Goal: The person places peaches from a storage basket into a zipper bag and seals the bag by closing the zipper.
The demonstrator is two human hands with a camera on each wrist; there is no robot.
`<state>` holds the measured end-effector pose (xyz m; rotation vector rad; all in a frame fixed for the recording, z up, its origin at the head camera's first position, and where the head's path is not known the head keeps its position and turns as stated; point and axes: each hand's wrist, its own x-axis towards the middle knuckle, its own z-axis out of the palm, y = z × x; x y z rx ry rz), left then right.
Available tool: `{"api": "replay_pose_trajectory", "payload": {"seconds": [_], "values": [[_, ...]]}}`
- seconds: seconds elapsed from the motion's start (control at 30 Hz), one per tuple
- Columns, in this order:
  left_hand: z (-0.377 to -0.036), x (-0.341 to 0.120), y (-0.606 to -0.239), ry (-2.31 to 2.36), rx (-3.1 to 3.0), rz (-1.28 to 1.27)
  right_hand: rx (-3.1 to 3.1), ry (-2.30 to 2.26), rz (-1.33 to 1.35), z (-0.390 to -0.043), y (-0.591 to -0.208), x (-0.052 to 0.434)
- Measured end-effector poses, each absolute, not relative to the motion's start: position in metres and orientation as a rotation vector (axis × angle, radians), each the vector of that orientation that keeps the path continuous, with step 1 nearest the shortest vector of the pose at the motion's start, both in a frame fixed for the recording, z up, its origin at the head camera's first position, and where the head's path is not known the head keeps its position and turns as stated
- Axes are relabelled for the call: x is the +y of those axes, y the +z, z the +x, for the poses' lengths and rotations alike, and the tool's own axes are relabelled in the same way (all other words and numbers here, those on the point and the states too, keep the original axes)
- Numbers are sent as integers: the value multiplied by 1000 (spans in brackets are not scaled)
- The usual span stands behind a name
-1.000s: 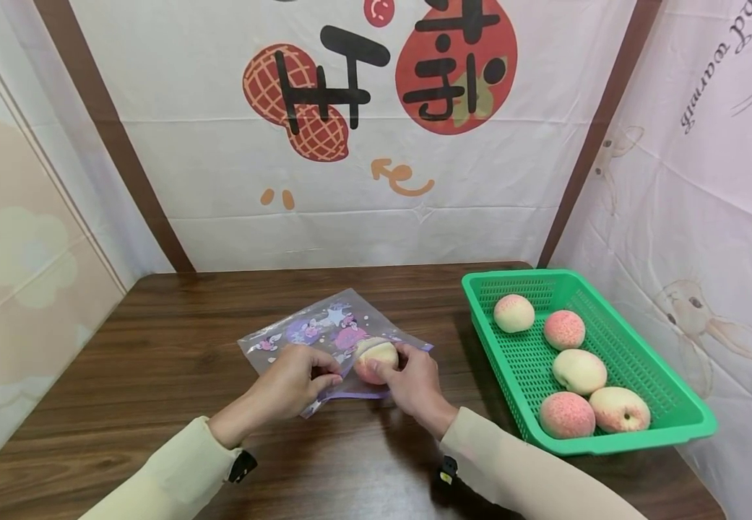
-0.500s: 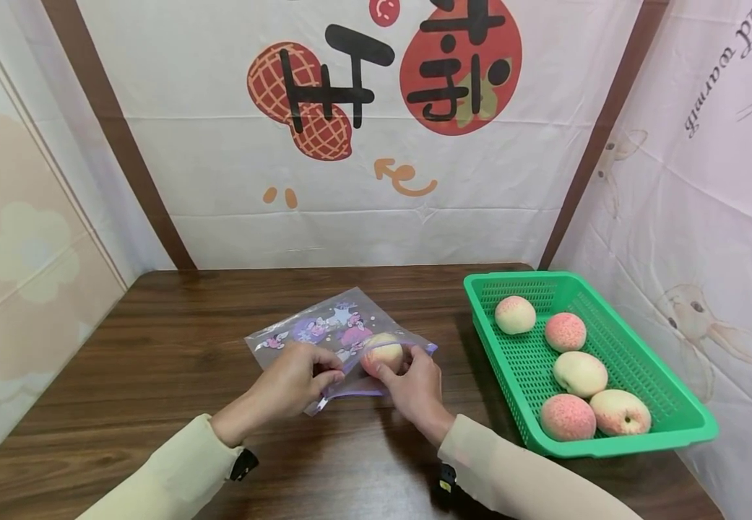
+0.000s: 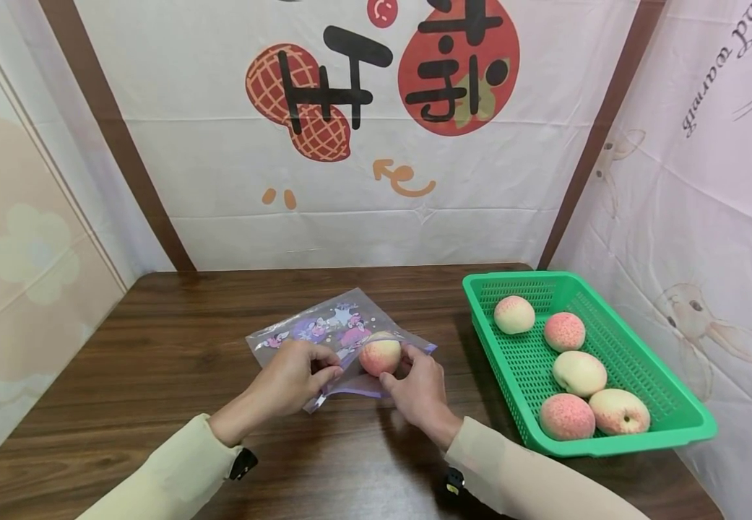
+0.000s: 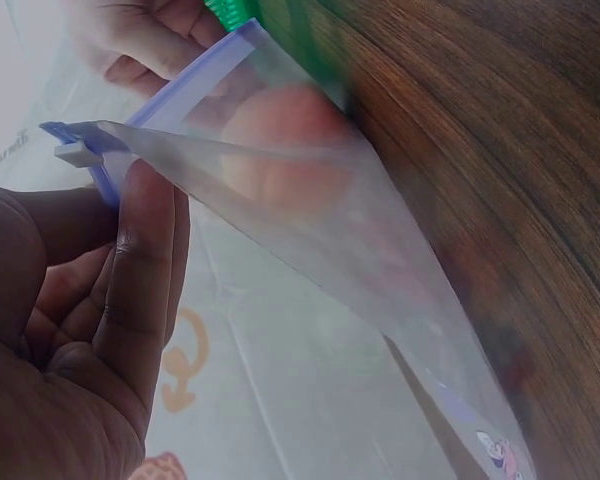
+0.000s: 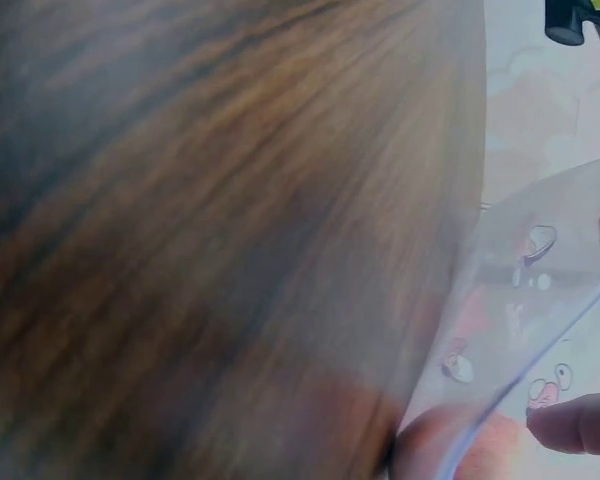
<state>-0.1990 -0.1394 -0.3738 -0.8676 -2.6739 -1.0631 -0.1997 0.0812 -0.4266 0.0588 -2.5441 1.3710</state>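
A clear resealable zip bag (image 3: 343, 318) with purple cartoon prints lies on the wooden table, its purple-edged mouth facing me. My left hand (image 3: 297, 375) pinches the upper film at the mouth between thumb and fingers, lifting it a little; the left wrist view shows a white slider (image 4: 78, 154) by that pinch. A pink-and-cream peach (image 3: 379, 357) sits in the mouth, partly under the film. At its right side is my right hand (image 3: 417, 390), fingertips and thumb tip against the fruit rather than wrapped round it. In the right wrist view the peach (image 5: 485, 450) is partly cut off.
To the right stands a green plastic basket (image 3: 619, 440) with several peaches (image 3: 580, 372) inside. Printed white cloth (image 3: 252, 238) hangs behind the table (image 3: 174, 347), and more cloth encloses both sides.
The peach has shifted slightly right and turned, its pinker side now showing. My right thumb has slid from the fruit's front to its lower right edge. My left hand keeps its pinch.
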Motion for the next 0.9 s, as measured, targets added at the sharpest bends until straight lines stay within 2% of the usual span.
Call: {"api": "replay_pose_trajectory", "payload": {"seconds": [0.9], "values": [[-198,-140,-375,-1072,-2654,-822,-2530,1382,273,-167,-369,113]]}}
